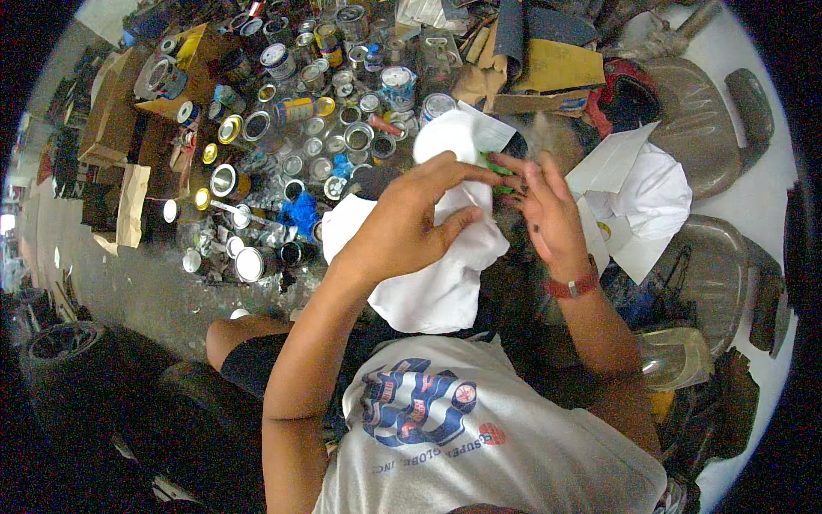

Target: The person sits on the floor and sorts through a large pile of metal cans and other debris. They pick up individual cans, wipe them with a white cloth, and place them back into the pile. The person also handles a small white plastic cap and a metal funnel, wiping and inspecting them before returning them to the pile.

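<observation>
White cloth (437, 291) lies bunched across my lap, its folds spreading under my left hand. My left hand (419, 210) hovers over it, thumb apart from the bent fingers. Facing it, my right hand (548, 210) has its fingers stretched out, with dark smudges on the skin and a red band (572, 286) around the wrist. The two sets of fingertips come close together beside a small green thing (497, 168), partly hidden and too blurred to name. Just beyond the left fingers is a rounded white piece (447, 137), perhaps part of the cloth.
Several paint cans (248, 264) and tins crowd the floor ahead and to the left, near cardboard boxes (111, 107). At right, white cloth (655, 193) sits in an opened white carton (615, 161) beside grey-brown plastic chairs (706, 265). A blue crumpled item (300, 216) lies among the cans.
</observation>
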Demonstrator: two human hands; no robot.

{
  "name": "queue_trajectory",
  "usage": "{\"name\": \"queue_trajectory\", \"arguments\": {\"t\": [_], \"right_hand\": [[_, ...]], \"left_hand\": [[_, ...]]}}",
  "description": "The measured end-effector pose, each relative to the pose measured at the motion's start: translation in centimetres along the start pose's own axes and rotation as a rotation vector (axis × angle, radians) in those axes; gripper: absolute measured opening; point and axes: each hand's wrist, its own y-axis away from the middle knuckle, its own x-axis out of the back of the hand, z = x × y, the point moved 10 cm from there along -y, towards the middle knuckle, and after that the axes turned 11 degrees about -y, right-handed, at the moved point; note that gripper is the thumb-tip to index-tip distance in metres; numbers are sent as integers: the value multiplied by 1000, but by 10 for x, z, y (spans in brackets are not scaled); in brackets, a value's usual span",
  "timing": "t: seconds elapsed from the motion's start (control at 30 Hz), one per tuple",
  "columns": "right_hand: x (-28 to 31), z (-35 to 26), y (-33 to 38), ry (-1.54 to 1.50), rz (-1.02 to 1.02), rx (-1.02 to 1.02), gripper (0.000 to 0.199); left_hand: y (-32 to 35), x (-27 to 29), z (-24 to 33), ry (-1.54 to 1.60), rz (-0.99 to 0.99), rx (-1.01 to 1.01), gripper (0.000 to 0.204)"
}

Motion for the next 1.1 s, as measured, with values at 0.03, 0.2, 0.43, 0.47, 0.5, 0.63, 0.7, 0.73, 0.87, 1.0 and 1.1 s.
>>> {"name": "queue_trajectory", "arguments": {"t": [0.03, 0.2, 0.43, 0.47, 0.5, 0.63, 0.7, 0.73, 0.87, 1.0, 1.1], "right_hand": [[-4, 12, -10, -110, -25, -81, 29], [-35, 29, -24, -301, -90, -169, 29], [-29, -6, -47, -22, -19, 215, 15], [-25, -14, -51, 63, 24, 270, 16], [-22, -24, -55, 149, 68, 325, 17], [-17, -54, -75, 235, 149, 423, 17], [-7, -53, -82, 162, 166, 374, 21], [-11, -58, -81, 141, 167, 404, 21], [-30, -73, -79, 129, 147, 494, 23], [-52, -83, -71, 217, 57, 480, 23], [-74, -103, -56, 777, -1, 386, 21]], "left_hand": [[-2, -2, 6, 115, -19, -23, 38], [10, -16, -16, 604, -78, 255, 46], [43, -25, -18, 13, 158, 367, 85], [44, -29, -18, 6, 114, 355, 81], [48, -35, -21, 0, 69, 342, 76], [47, -33, -3, -67, -32, 117, 45], [46, -35, 0, -67, -95, 141, 39], [46, -35, 3, -102, -85, 129, 39], [41, -22, 12, -293, 112, 116, 37], [34, -16, 11, -370, 305, 193, 28], [32, -18, -5, -193, 304, 248, 29]]}}
